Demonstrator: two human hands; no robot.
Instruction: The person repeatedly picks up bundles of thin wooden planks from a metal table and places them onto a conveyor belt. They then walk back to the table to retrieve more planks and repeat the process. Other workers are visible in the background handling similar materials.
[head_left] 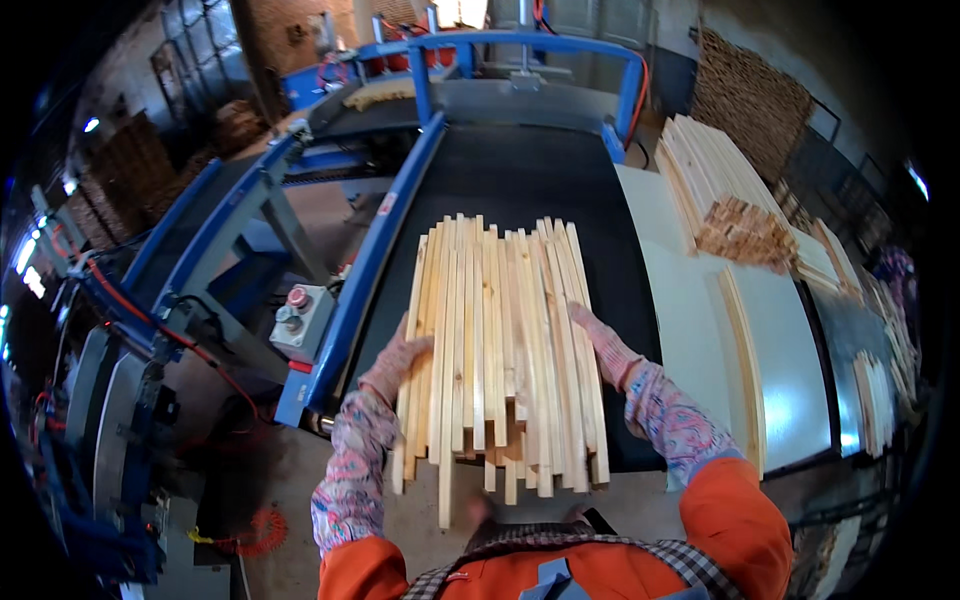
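A wide bundle of pale wooden strips point(490, 330) lies lengthwise over the near end of the black conveyor belt point(520, 180). Its near ends are uneven, and several stick out past the belt's front edge. Against the bundle's left side presses my left hand point(397, 362), in a pinkish glove, fingers closed on the outer strips. My right hand point(603, 345), gloved alike, grips the opposite side. Between them the strips are squeezed together. Some fingertips are hidden by the wood. Patterned sleeve covers run up both forearms to orange sleeves.
Blue rails and a blue frame point(530, 42) border the belt. A grey control box point(303, 322) with a red button stands at left. On the white table point(690, 300) at right lie a stack of wooden strips point(735, 200) and a few loose strips point(742, 370). More wood is piled behind.
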